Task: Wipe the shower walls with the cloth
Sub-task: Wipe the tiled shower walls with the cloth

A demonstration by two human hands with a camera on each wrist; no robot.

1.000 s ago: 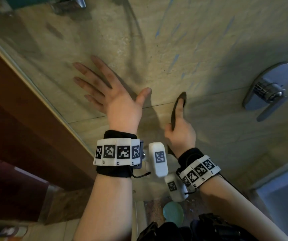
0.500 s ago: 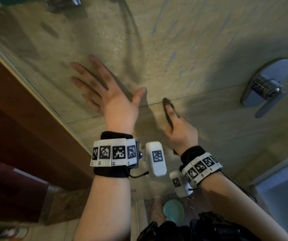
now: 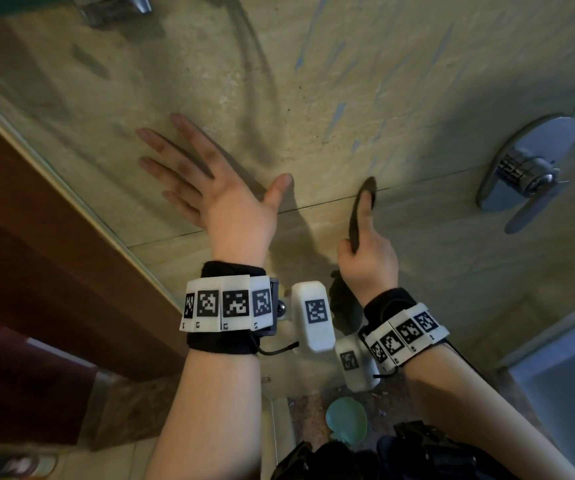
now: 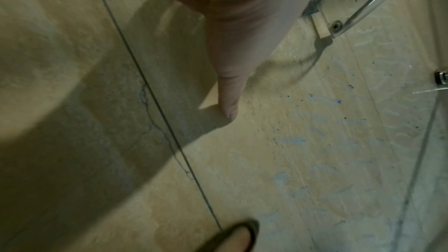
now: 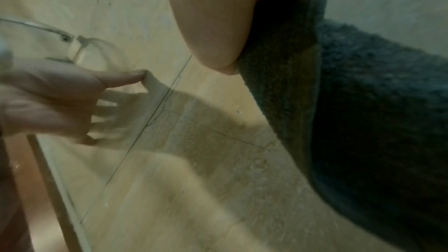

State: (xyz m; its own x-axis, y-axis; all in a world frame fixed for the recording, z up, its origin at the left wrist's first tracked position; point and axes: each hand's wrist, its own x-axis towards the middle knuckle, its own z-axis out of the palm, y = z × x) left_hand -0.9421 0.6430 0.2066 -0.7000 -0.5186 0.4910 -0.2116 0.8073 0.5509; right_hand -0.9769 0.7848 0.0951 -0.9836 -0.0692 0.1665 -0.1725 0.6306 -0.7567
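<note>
Against the shower wall (image 3: 400, 81), your right hand (image 3: 369, 261) clamps the soft, light cloth (image 3: 360, 216); at nine o'clock your left hand (image 3: 216, 192) lies flat, fingers spread, empty

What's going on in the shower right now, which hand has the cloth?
A person is wiping a beige tiled shower wall. The right hand holds a dark cloth against the tile near a grout line, thumb on its edge. The left hand is spread open toward the wall, holding nothing. Blue streaks and dark specks show on the tile above. A chrome tap handle sits to the right.
</note>
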